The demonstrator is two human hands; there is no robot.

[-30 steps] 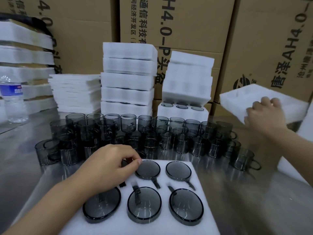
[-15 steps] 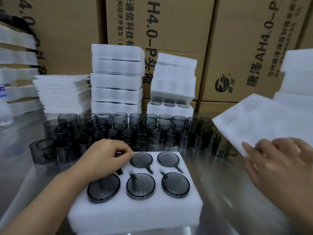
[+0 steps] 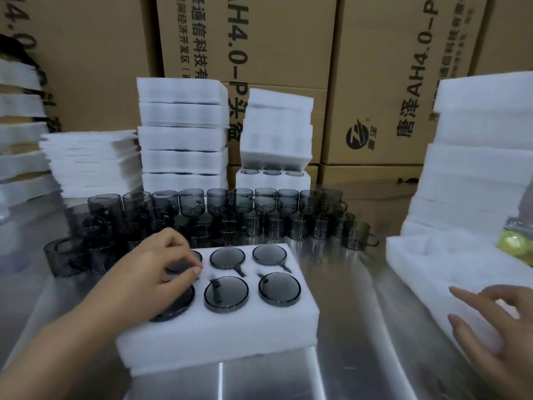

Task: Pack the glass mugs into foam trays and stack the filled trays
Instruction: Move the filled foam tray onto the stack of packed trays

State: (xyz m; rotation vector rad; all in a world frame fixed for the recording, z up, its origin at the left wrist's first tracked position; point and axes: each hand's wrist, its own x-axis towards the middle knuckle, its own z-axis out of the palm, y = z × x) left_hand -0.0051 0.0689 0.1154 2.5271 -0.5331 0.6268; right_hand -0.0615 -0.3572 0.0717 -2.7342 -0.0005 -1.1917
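A white foam tray lies on the steel table in front of me, with dark glass mugs sunk in its pockets. My left hand rests over the tray's left side, thumb and fingers curled and pinching the back-left mug, which it mostly hides. Several loose glass mugs stand in rows behind the tray. An empty foam tray lies at the right. My right hand is over its near end with fingers spread, touching the foam.
Stacked filled trays and a shorter stack stand behind the mugs. Flat foam sheets are piled at back left. A tall foam stack rises at right, beside a yellow-green bag. Cardboard boxes wall the back.
The empty foam tray came down from the air onto the table at the right. My right hand let go and spread over it. My left hand stayed on the back-left mug.
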